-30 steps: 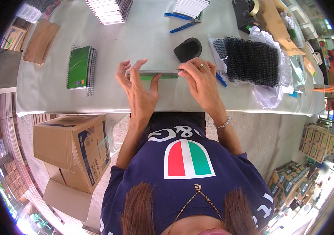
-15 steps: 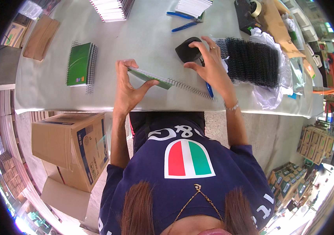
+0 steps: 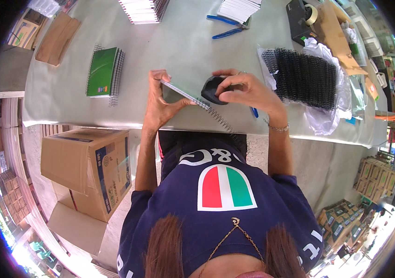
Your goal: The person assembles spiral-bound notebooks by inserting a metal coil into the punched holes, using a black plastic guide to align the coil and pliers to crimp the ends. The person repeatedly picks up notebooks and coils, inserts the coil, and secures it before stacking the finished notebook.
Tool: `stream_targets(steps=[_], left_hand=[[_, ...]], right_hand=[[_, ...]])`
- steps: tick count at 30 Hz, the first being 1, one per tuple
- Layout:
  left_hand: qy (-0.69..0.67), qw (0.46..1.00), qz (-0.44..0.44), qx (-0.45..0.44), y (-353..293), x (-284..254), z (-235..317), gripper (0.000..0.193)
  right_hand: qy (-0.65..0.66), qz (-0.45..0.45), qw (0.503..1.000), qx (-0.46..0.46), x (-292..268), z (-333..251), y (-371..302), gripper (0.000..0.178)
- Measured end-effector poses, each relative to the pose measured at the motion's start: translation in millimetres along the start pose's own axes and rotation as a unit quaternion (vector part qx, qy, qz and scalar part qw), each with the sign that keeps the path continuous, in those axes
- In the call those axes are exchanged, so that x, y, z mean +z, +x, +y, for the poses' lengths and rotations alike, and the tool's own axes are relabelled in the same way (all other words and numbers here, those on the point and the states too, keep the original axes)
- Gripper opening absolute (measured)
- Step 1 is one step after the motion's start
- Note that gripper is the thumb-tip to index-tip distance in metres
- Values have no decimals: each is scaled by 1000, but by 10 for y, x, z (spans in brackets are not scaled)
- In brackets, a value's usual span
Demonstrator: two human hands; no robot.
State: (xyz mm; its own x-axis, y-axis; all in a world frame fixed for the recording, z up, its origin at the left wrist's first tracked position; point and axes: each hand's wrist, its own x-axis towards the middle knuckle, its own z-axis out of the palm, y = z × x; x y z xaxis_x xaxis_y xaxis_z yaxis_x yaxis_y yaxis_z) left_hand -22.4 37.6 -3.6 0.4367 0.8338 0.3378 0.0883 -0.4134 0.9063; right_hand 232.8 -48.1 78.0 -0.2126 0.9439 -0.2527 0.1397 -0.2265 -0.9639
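My left hand (image 3: 159, 105) grips a small notebook (image 3: 181, 93) on edge, with fingers at its far end and the thumb near its close end. From the notebook's near corner a loose dark spiral wire coil (image 3: 223, 121) trails towards me past the table edge. In my right hand (image 3: 250, 94) is a black rounded object (image 3: 211, 90), held close beside the notebook and the coil. My fingers hide part of it, and its exact kind is unclear. A blue-handled tool (image 3: 254, 112) lies partly hidden under my right wrist.
A green spiral notebook (image 3: 101, 73) lies on the left of the table (image 3: 135, 109). Many black coils (image 3: 304, 76) rest on white wrapping at the right. Blue-handled pliers (image 3: 227, 34), notebook stacks (image 3: 144, 10) and a tape dispenser (image 3: 299, 21) stand farther back. A cardboard box (image 3: 74, 162) is below left.
My right hand has closed on the black rounded object and brought it nearer, beside the notebook. The notebook has tilted more steeply in my left hand, and its coil hangs lower.
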Motion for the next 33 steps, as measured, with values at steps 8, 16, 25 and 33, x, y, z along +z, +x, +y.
stream_targets(steps=[8, 16, 25, 33], left_hand=[[-16, 1000, -17, 15, 24, -7, -22, 83], [-12, 1000, -24, 9, 19, -10, -31, 82], [-61, 997, -37, -13, 24, -17, 8, 71], [-77, 996, -51, -3, -24, 2, -16, 70]], right_hand=[[192, -134, 960, -152, 38, -39, -114, 28], [-45, 16, 999, -23, 193, -236, -16, 30], [17, -48, 994, -93, 330, -344, -194, 23], [-214, 110, 969, -51, 296, -231, 75, 27]])
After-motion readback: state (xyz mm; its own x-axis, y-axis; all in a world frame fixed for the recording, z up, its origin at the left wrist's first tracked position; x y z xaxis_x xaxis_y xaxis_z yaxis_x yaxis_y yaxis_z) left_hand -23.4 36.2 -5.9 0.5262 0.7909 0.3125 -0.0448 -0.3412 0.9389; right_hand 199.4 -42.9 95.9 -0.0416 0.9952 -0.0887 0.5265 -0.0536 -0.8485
